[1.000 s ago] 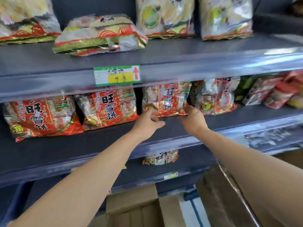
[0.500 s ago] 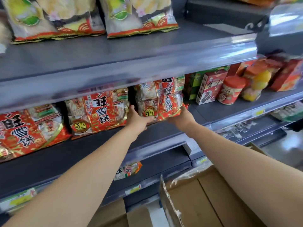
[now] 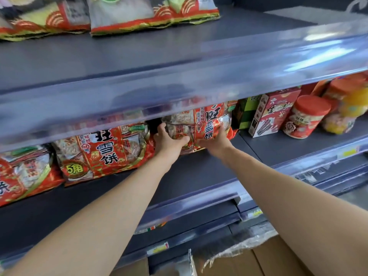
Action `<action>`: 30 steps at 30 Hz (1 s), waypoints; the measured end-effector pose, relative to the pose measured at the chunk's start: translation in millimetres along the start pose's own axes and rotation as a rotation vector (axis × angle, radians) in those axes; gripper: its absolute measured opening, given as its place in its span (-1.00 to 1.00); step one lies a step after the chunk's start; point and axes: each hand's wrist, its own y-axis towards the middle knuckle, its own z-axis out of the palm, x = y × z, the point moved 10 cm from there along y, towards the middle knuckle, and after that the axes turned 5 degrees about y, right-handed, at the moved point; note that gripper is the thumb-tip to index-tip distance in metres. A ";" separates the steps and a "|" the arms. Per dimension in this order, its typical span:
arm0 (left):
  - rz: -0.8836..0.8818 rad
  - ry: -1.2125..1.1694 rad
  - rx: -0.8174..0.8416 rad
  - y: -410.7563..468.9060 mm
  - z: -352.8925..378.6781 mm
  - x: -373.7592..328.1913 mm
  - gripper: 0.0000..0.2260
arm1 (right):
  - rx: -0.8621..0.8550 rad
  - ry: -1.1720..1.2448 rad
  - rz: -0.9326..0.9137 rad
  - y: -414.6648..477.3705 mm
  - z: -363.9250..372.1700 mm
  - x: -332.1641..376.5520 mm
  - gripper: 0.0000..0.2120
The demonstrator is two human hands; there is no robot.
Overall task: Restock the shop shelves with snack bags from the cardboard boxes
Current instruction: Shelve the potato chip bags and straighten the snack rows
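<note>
On grey shelf (image 3: 199, 176), left hand (image 3: 169, 141), right hand (image 3: 214, 141) grip snack bag (image 3: 207, 122); cardboard box (image 3: 268, 259) below.

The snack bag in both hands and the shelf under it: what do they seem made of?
Snack bag: thin glossy plastic film, possibly foil-backed; it crinkles, glints and has clear windows. Shelf: likely painted metal, matte dark grey, flat and even. Its front strip looks like clear shiny plastic.

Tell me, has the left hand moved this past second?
Yes. Against the neighbouring bag, the left hand has gone deeper into the shelf, from the lower corner of the held bag into the gap between the bags.
</note>
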 end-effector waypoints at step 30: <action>-0.010 -0.148 -0.013 -19.4 -11.6 -48.2 -0.57 | 0.076 0.033 -0.192 -28.7 -2.3 30.1 0.03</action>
